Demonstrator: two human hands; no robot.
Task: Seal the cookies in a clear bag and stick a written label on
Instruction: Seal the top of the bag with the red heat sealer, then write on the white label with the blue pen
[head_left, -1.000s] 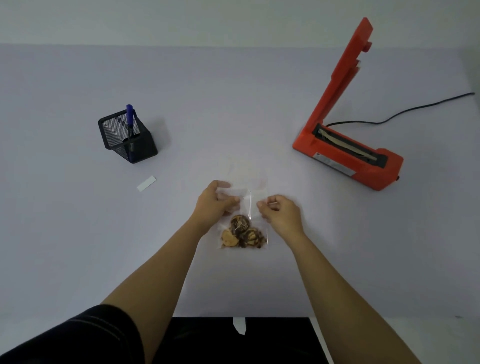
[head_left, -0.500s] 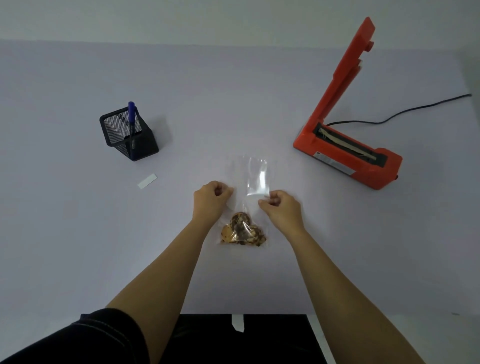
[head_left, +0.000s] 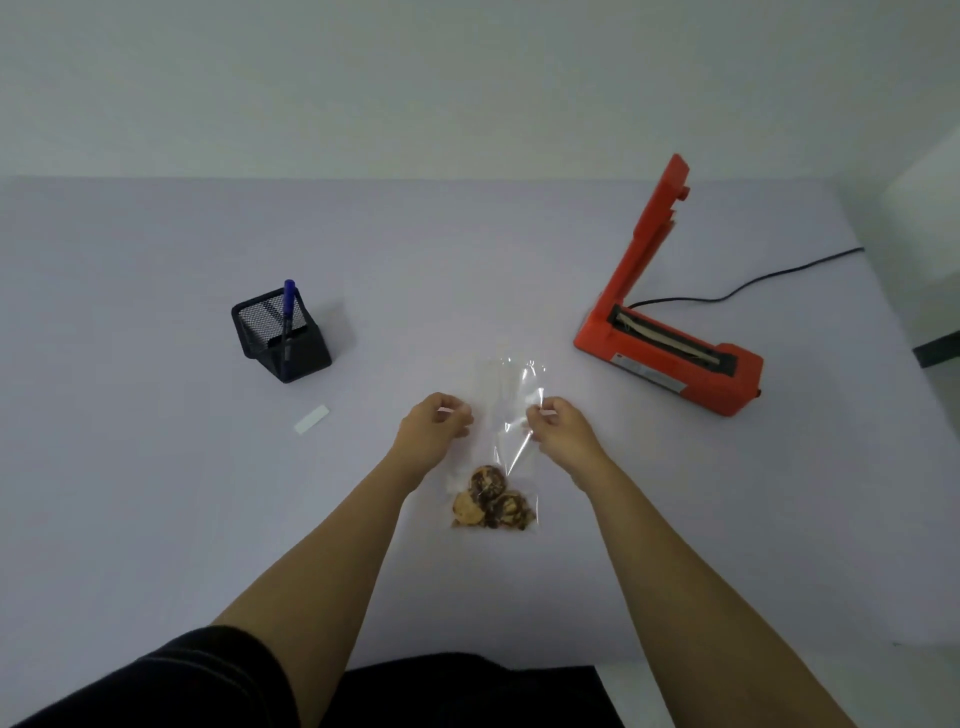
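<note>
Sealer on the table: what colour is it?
The sealer is orange-red; the head view shows it best.

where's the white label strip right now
In the head view the white label strip lies flat on the left side of the table, just nearer the person than the black mesh pen holder and left of the left hand.

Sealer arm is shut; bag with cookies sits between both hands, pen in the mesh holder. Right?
Not quite. The head view shows the sealer arm raised, not shut. The rest holds: the bag with cookies sits between the left hand and right hand, and the pen is in the mesh holder.
</note>
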